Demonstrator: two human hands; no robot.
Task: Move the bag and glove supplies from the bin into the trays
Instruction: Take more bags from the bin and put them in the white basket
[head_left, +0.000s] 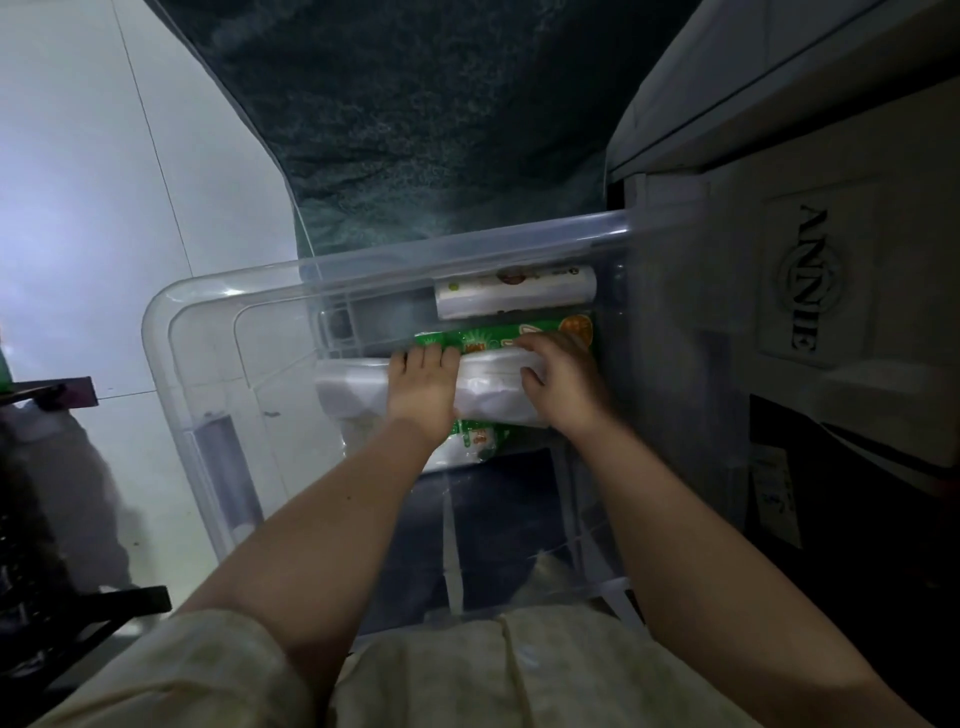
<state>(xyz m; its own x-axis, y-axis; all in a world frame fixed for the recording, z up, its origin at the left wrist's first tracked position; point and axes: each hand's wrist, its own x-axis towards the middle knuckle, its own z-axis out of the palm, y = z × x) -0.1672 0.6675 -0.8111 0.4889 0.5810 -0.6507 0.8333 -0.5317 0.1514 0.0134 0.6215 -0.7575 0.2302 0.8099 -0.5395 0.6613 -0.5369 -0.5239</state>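
Clear bin (208, 364), 2 hands (423, 387) (563, 384) curled over white pack (488, 387)

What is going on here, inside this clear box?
A person reaches both arms into a clear plastic bin. The left hand and the right hand grip a white translucent plastic pack, which lies on green printed packets. A white roll with a printed label lies beyond it, by the far wall. The pack is not yet lifted out.

dim, soft, glare at left
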